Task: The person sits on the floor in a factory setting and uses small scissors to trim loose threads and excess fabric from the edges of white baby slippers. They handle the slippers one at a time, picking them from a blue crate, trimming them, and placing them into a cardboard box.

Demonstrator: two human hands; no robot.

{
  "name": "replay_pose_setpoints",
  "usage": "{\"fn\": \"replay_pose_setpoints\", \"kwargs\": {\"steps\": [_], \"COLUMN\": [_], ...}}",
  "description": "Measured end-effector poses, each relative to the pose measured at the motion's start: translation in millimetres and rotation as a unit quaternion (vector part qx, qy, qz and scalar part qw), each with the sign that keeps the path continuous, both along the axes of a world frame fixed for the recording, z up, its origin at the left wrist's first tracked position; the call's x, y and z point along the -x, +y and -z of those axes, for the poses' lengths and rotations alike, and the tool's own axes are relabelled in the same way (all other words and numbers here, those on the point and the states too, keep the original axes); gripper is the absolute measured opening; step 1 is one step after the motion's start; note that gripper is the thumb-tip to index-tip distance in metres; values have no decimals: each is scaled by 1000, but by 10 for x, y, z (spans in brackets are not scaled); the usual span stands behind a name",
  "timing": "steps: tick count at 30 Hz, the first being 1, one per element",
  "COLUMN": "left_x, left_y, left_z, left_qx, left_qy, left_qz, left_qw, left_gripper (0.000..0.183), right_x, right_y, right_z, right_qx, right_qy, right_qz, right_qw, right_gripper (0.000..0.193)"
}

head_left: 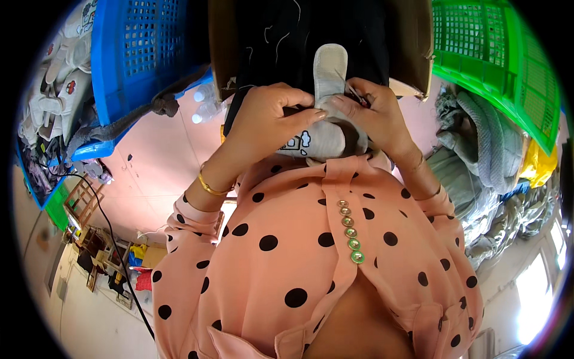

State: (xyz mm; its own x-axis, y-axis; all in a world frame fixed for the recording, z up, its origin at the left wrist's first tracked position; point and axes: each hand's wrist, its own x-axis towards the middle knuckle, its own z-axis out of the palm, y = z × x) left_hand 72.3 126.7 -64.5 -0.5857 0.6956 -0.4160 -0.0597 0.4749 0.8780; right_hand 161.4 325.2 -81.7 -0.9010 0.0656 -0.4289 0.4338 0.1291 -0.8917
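A small pale grey cloth shoe (pixel 327 139) with a printed picture on its side lies over my lap, close to my blouse. Its light, rounded flap (pixel 330 62) points away from me. My left hand (pixel 266 116) is closed on the shoe from the left, thumb and fingertips pinching near its opening. From the right, my right hand (pixel 373 113) grips the shoe's edge with the thumb on the flap. A thin metal tool with a reddish part (pixel 362 102) shows between the right hand's fingers; its kind is partly hidden. Dark cloth (pixel 305 36) with loose threads covers my lap.
At the left stands a blue plastic basket (pixel 143 54), with similar pale shoe pieces (pixel 63 99) piled beyond it. A green basket (pixel 496 54) is at the right, above heaped grey cloth (pixel 478 140). A cardboard box edge (pixel 412 88) and clear bottles (pixel 206 107) are near my lap.
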Motion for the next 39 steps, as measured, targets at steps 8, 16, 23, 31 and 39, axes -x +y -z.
{"fn": "replay_pose_setpoints", "kwargs": {"steps": [8, 16, 23, 31, 39], "left_x": [-62, -58, -46, -77, -52], "left_y": [-212, -249, -238, -225, -231], "left_z": [-37, 24, -11, -26, -16], "left_qx": [-111, -80, -71, -65, -72], "left_qy": [-257, -279, -323, -329, -351], "left_qz": [-68, -110, -136, -162, -161], "left_qw": [958, 951, 934, 928, 919], "left_gripper": [14, 17, 18, 13, 22], "right_x": [-27, -39, 45, 81, 60], "right_y": [-113, 123, 131, 99, 89], "right_z": [101, -236, -251, -212, -148], "right_qx": [334, -318, -461, -468, -455], "right_qy": [-115, 243, 317, 327, 311], "right_qz": [7, -131, -212, -222, -222], "right_qw": [935, 907, 801, 791, 804], "right_gripper": [28, 44, 42, 41, 40]}}
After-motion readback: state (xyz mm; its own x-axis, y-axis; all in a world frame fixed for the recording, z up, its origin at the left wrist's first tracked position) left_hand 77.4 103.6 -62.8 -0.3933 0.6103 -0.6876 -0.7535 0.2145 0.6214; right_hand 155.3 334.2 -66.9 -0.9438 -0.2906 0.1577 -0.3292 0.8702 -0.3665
